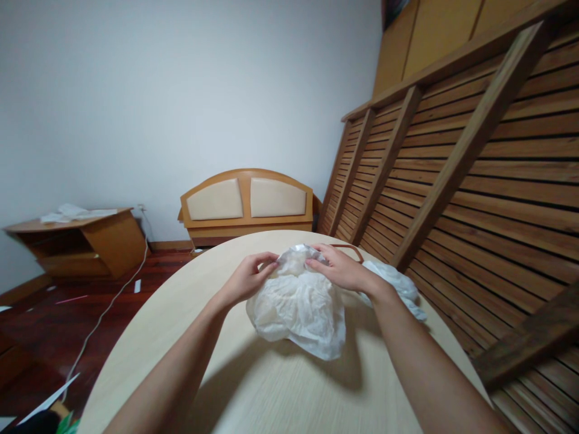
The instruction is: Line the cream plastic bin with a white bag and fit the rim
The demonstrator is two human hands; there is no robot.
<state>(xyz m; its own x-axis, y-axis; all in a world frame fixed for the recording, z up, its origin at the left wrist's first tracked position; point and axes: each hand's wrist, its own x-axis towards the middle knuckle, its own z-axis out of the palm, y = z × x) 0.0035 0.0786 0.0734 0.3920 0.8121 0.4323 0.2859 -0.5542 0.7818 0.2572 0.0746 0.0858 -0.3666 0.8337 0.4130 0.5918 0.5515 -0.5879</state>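
A crumpled white translucent plastic bag [298, 307] lies on the round pale wooden table [253, 386], with something pale inside it. My left hand [249, 278] pinches the bag's top edge from the left, fingers closed on the plastic. My right hand [337, 267] grips the same top edge from the right, fingers curled on it. Both forearms reach in from the bottom of the view. A second white plastic bag [400, 286] lies just behind my right wrist. A thin brown curved rim [350, 247] shows beyond my right hand; I cannot tell what it is.
A slatted wooden bed frame [474, 181] leans against the wall at the right, close to the table's edge. A padded headboard [246, 202] stands against the far wall. A low wooden cabinet [81, 241] with papers is at the left. A white cable [108, 307] runs across the dark floor.
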